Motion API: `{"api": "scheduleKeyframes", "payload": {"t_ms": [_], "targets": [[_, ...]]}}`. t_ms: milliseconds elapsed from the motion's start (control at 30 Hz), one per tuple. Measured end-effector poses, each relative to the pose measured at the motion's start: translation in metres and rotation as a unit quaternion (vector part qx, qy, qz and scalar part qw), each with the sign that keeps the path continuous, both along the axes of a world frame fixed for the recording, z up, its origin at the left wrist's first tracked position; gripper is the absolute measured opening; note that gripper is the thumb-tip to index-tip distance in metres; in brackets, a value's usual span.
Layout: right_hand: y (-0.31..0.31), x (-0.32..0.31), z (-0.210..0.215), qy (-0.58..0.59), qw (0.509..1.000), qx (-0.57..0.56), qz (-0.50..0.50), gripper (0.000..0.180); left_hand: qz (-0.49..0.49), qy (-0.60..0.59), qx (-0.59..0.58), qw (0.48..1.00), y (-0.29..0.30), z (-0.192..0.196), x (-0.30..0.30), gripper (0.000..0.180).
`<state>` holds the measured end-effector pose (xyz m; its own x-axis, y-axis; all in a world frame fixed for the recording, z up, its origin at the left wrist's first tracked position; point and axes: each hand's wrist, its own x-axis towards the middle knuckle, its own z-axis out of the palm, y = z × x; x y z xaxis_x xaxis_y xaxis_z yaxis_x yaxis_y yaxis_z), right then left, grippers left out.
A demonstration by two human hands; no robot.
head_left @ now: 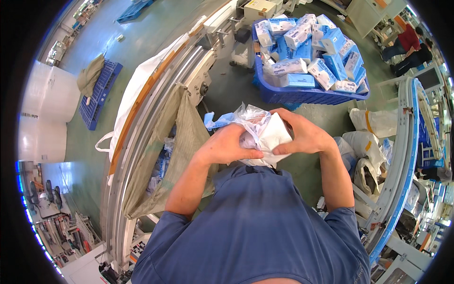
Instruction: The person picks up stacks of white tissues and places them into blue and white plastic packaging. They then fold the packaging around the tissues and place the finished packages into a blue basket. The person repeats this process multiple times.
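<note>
In front of my chest I hold a tissue pack (276,138) between both hands. White tissue shows bare on its right side. Its clear plastic wrapper (253,116) is torn and bunched up at the top, and a blue strip of it sticks out over my left hand (226,146). That hand is closed on the pack's left side, its thumb lying across the front. On the other side, my right hand (306,135) grips the white stack with fingers over the top and thumb at the front. The pack's underside is hidden.
A blue crate (307,97) heaped with blue and white tissue packs stands beyond my hands. To the left run a curved conveyor rail (142,111) and an open woven sack (189,118). White sacks (373,144) lie at right beside a blue-edged rail (405,156). Two people stand far right.
</note>
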<state>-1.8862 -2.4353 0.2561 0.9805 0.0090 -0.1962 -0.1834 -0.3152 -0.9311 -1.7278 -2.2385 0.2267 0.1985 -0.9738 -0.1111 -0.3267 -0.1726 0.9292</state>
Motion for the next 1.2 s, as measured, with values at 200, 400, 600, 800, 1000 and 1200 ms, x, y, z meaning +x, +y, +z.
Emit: {"api": "scheduleKeyframes", "payload": {"t_ms": [200, 400, 600, 800, 1000, 1200], "targets": [[0.005, 0.022, -0.004, -0.07, 0.996, -0.003, -0.062, 0.065, 0.139, -0.036, -0.053, 0.988, 0.043, -0.006, 0.018, 0.066], [0.011, 0.047, -0.012, -0.179, 0.978, -0.034, -0.097, 0.066, 0.425, 0.043, -0.093, 0.899, 0.147, -0.115, 0.085, 0.029], [0.029, 0.074, -0.013, -0.218, 0.971, -0.024, -0.1, 0.066, 0.642, 0.115, 0.023, 0.758, 0.275, -0.259, 0.115, 0.087], [0.04, 0.093, -0.046, -0.137, 0.922, 0.322, -0.165, 0.083, 0.646, 0.089, 0.408, 0.639, 0.419, -0.433, 0.12, 0.061], [0.045, 0.092, -0.098, -0.08, 0.82, 0.551, -0.131, 0.081, 0.24, -0.109, 0.543, 0.797, 0.365, -0.395, 0.117, 0.055], [0.061, 0.095, -0.11, -0.109, 0.757, 0.632, -0.127, 0.07, 0.352, -0.139, 0.425, 0.822, 0.311, -0.287, 0.122, 0.063]]}}
